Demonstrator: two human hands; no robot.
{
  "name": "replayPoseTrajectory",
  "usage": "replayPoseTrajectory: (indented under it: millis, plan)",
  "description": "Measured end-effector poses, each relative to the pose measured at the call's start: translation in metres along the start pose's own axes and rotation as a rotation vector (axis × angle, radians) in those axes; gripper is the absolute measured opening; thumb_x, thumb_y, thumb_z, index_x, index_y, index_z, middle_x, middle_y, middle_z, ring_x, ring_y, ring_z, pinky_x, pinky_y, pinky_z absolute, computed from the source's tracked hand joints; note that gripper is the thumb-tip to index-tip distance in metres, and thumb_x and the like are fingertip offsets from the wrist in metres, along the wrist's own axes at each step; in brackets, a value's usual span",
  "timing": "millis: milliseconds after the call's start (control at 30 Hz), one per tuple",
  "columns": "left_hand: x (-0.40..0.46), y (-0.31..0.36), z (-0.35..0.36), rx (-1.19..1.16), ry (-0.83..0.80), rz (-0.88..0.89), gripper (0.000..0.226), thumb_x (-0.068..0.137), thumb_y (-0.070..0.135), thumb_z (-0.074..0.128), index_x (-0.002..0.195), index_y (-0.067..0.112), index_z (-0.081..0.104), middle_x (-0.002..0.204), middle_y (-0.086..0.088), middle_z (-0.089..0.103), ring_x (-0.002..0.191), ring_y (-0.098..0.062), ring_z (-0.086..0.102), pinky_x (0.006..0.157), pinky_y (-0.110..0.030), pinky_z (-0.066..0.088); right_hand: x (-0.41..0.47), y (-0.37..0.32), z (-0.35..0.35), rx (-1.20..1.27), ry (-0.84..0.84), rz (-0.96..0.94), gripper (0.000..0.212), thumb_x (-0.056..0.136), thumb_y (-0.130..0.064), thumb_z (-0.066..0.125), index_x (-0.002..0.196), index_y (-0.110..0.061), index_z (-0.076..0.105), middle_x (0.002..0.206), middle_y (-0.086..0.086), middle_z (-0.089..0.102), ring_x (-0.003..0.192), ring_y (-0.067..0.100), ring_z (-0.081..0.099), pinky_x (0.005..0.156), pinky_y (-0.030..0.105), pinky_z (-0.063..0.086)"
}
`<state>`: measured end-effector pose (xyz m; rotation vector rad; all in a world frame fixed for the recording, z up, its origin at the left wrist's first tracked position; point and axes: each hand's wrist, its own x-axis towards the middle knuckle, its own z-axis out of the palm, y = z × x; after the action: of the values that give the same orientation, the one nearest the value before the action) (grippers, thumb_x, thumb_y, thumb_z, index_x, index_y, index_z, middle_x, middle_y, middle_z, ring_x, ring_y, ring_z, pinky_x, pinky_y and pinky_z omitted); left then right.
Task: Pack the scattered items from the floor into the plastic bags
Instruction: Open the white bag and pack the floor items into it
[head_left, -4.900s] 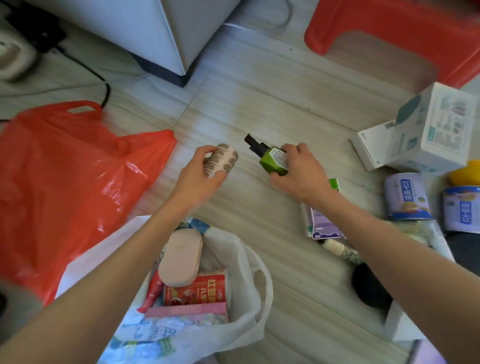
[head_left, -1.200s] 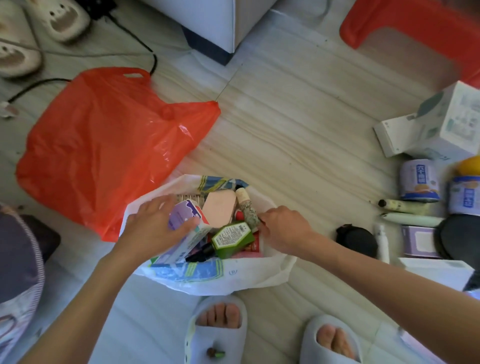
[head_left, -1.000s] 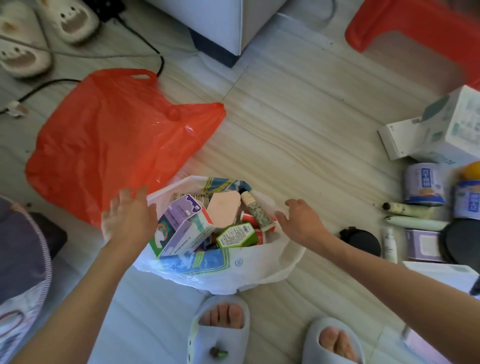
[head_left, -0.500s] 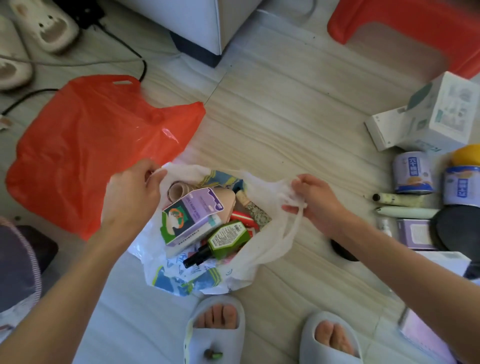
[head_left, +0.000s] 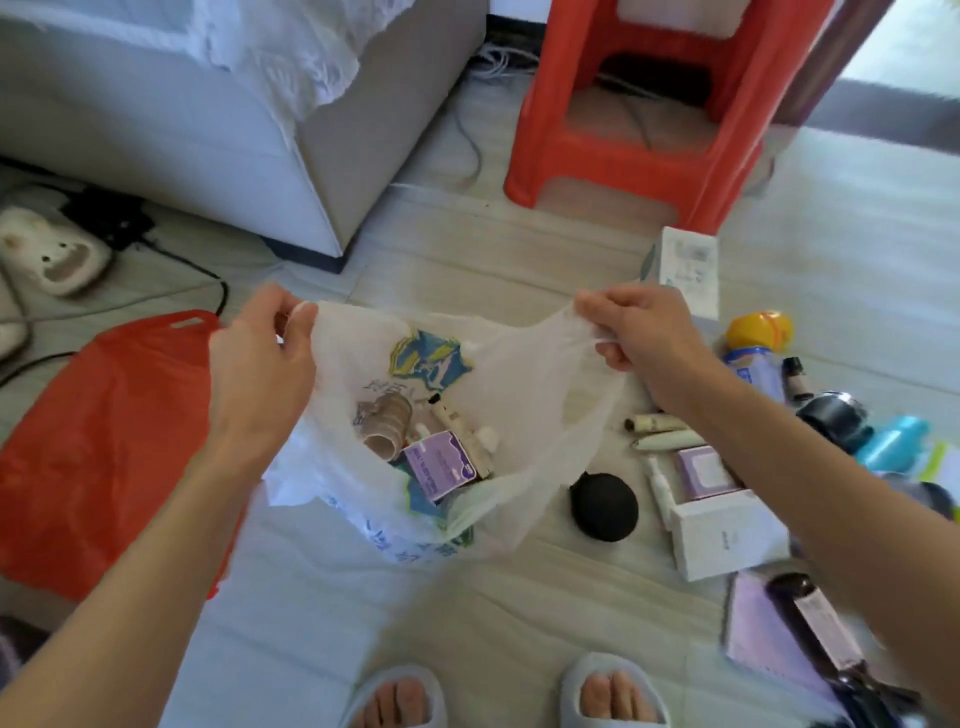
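Head view: left hand (head_left: 260, 371) and right hand (head_left: 641, 332) each pinch a handle of the white bag (head_left: 519, 395), mouth spread above floor; purple box (head_left: 439, 464) inside; red bag (head_left: 104, 447) flat at left.

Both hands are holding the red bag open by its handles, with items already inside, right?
Not quite: in the head view the left hand and right hand hold the white bag, not the red bag, which lies flat beside it.

White bag (head_left: 524, 374) between both hands' grips
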<state>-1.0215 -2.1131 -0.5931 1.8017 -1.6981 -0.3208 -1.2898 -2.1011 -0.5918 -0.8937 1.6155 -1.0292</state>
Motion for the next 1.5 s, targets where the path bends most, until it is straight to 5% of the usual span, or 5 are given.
replayPoseTrajectory:
  millis: [300,467,833,1067,1500]
  plan:
    - [-0.014,0.009,0.033,0.035,-0.165,-0.141,0.015,0.095,0.018,0.046,0.085,0.008,0.051,0.067,-0.008,0.059,0.061,-0.024,0.057,0.057,-0.029,0.037,0.008,-0.019,-0.042,0.182,0.004,-0.031,0.014,0.088,-0.012,0.059,0.077,-0.011,0.067,0.062,-0.001,0.054,0.042,0.006,0.039,0.046,0.021,0.036]
    - [-0.019,-0.012,0.06,0.226,-0.364,-0.22,0.016,0.09,0.019,0.051,0.101,0.009,0.058,0.091,-0.018,0.068,0.096,-0.039,0.059,0.077,-0.04,0.045,0.006,0.002,-0.054,0.086,-0.12,0.086,0.008,0.088,-0.009,0.059,0.087,-0.012,0.066,0.078,0.004,0.064,0.06,0.013,0.052,0.066,0.028,0.047]
    - [-0.015,0.007,0.059,0.122,-0.437,-0.258,0.029,0.088,0.013,0.052,0.117,0.008,0.055,0.108,-0.02,0.065,0.1,-0.036,0.059,0.083,-0.037,0.043,-0.01,0.003,-0.071,0.085,-0.054,0.05,0.04,0.09,-0.014,0.057,0.129,-0.011,0.05,0.106,0.003,0.06,0.088,0.017,0.058,0.079,0.034,0.05]
    - [-0.08,0.047,0.052,0.334,-0.611,-0.01,0.064,0.091,0.039,0.049,0.145,0.017,0.022,0.154,-0.014,0.014,0.138,-0.034,0.022,0.105,-0.047,0.031,-0.058,0.041,-0.097,-0.231,0.024,0.015,0.039,0.092,-0.017,0.054,0.131,-0.011,0.05,0.127,0.005,0.058,0.108,0.013,0.053,0.097,0.028,0.041]
    - [-0.15,0.139,0.088,0.354,-0.894,0.778,0.046,0.093,0.025,0.048,0.137,0.019,0.04,0.143,0.0,0.039,0.126,-0.021,0.044,0.096,-0.038,0.044,-0.137,0.139,-0.156,-0.85,-0.031,-0.025,0.047,0.094,-0.024,0.049,0.139,-0.017,0.037,0.136,0.006,0.049,0.125,0.021,0.044,0.102,0.031,0.035]
